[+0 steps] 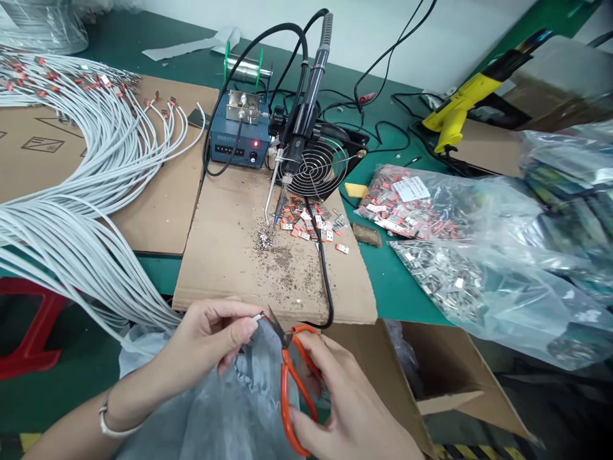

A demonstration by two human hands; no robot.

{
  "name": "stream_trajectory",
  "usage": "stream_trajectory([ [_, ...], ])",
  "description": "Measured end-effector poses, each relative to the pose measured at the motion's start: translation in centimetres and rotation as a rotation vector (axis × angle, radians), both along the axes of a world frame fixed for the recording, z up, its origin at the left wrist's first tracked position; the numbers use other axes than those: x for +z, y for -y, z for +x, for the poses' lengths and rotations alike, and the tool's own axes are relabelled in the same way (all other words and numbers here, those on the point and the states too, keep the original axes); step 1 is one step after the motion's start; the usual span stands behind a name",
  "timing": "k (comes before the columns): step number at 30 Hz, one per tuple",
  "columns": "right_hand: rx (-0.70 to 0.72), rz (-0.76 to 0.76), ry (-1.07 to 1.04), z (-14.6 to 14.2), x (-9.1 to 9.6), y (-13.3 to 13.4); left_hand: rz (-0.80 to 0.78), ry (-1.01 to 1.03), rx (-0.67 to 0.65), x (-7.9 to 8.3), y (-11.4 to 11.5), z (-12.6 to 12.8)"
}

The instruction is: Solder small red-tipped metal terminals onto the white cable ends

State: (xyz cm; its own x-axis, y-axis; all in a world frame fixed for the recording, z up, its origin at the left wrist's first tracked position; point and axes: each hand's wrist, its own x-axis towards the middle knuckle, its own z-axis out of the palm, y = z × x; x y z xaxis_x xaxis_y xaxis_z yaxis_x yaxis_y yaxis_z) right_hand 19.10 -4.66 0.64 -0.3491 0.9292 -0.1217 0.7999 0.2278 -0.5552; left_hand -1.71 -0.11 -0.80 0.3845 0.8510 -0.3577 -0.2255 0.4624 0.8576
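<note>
Between thumb and forefinger, my left hand (215,335) pinches the end of a white cable (259,317), whose tip sticks out to the right. My right hand (342,393) grips orange-handled scissors (288,377), with fingers in the loops. The blades (280,329) are parted and lie close beside the cable tip; whether they touch it I cannot tell. Both hands are over my lap, just in front of the cardboard sheet (225,268). A large bundle of white cables (119,255) hangs over the table edge to the left of my left hand.
On the cardboard, a soldering iron (299,134) points down at dark debris and small orange-and-metal connectors (306,223). Behind are a blue soldering station (239,144), a solder spool (244,67) and a round fan (318,166). Bags of parts (440,275) lie right; an open carton (431,364) stands below.
</note>
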Motion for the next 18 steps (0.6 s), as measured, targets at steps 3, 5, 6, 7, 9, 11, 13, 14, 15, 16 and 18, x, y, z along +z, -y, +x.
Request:
stream_trajectory([
  [3,0.061,0.01,0.038,-0.05,-0.08,-0.02,-0.004,-0.024,0.008,0.11,0.01,0.11],
  [5,0.079,0.019,0.047,0.0,-0.08,-0.02,-0.018,-0.058,0.005,0.21,-0.01,0.18],
  [6,0.078,0.025,0.044,0.04,-0.08,-0.02,-0.024,-0.072,0.004,0.26,-0.03,0.21],
  [7,0.073,0.03,0.036,0.08,-0.06,-0.01,-0.028,-0.08,0.003,0.29,-0.03,0.23],
  [9,0.062,0.032,0.019,0.15,-0.04,0.01,-0.028,-0.074,0.001,0.28,-0.02,0.24],
  [11,0.065,0.032,0.01,0.2,-0.04,0.03,-0.028,-0.058,0.001,0.2,0.03,0.23],
  [13,0.063,0.035,0.01,0.17,-0.09,0.07,-0.037,-0.04,0.009,0.13,0.08,0.23],
  [14,0.059,0.033,0.008,0.13,-0.13,0.11,-0.043,-0.033,0.012,0.14,0.09,0.24],
  [15,0.055,0.026,0.003,0.07,-0.17,0.14,-0.049,-0.029,0.012,0.18,0.08,0.26],
  [16,0.053,0.019,-0.007,0.03,-0.22,0.16,-0.053,-0.03,0.01,0.26,0.06,0.29],
  [18,0.046,0.017,-0.036,0.18,-0.29,0.07,-0.059,-0.051,-0.007,0.46,-0.03,0.33],
])
